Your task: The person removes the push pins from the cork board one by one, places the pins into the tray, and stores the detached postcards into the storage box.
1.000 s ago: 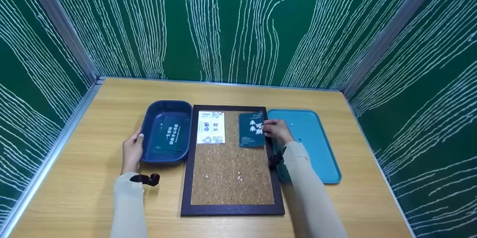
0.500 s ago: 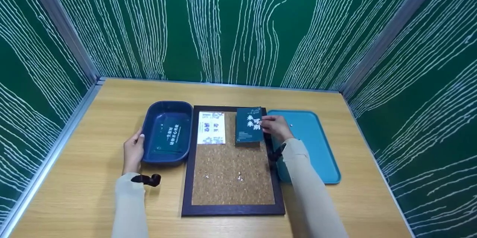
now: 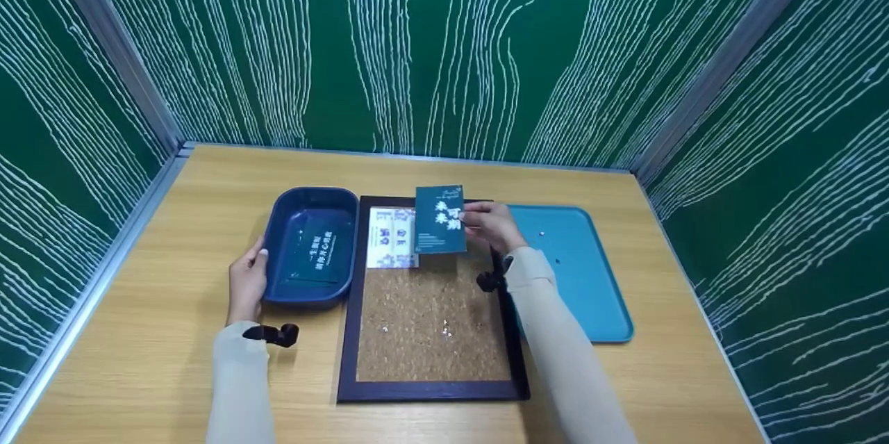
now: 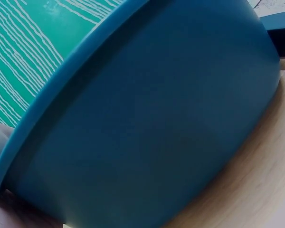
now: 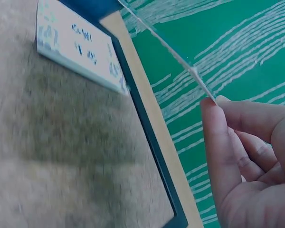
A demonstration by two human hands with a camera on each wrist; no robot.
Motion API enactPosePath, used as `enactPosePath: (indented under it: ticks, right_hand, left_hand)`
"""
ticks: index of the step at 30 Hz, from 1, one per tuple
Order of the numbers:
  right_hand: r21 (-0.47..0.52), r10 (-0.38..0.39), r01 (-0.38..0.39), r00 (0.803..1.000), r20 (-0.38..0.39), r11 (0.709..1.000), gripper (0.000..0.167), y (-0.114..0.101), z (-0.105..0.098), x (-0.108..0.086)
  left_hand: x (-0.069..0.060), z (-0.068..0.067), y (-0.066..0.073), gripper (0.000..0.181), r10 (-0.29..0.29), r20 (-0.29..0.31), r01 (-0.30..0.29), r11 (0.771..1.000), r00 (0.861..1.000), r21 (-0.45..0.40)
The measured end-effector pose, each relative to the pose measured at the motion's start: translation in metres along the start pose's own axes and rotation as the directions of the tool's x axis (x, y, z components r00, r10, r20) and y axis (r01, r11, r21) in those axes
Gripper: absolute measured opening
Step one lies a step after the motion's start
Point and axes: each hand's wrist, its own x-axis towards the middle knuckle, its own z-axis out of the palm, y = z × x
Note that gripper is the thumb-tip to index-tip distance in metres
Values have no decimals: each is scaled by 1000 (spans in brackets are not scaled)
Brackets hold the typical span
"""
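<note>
Between thumb and fingertips the right hand pinches the right edge of a dark green card, raised over the top of the framed cork board. In the right wrist view the card appears nearly edge-on, pinched by the right hand. A white card with purple print lies at the board's upper left, its right edge partly behind the green one. At the left, the left hand grips the side rim of a dark blue bin, where another green card lies.
A teal tray with a few tiny pieces lies right of the board, its left part behind the right arm. Small clear pins are on the lower cork. Green walls with white lines enclose the wooden table.
The right hand has lifted the green card off the board's upper right and carried it left and up, towards the white card. The left hand has stayed at the bin.
</note>
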Motion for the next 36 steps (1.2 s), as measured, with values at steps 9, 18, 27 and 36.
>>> enactPosePath:
  ticks: [9,18,27,36]
  right_hand:
    - [-11,13,-12,999,36,1000,26,-15,33,-4]
    - [10,-12,11,996,87,1000,21,-20,73,-6]
    - [70,-39,30,990,137,997,21,-20,108,-7]
    - [107,-55,38,986,160,994,22,-21,141,-16]
  left_hand:
    - [0,1,1,44,14,-5,-14,1000,1000,-18]
    - [0,1,1,45,-1,7,1,1000,1000,-8]
    - [0,2,-3,44,58,-10,-58,998,998,-14]
    - [1,1,-2,44,34,-7,-34,999,999,-14]
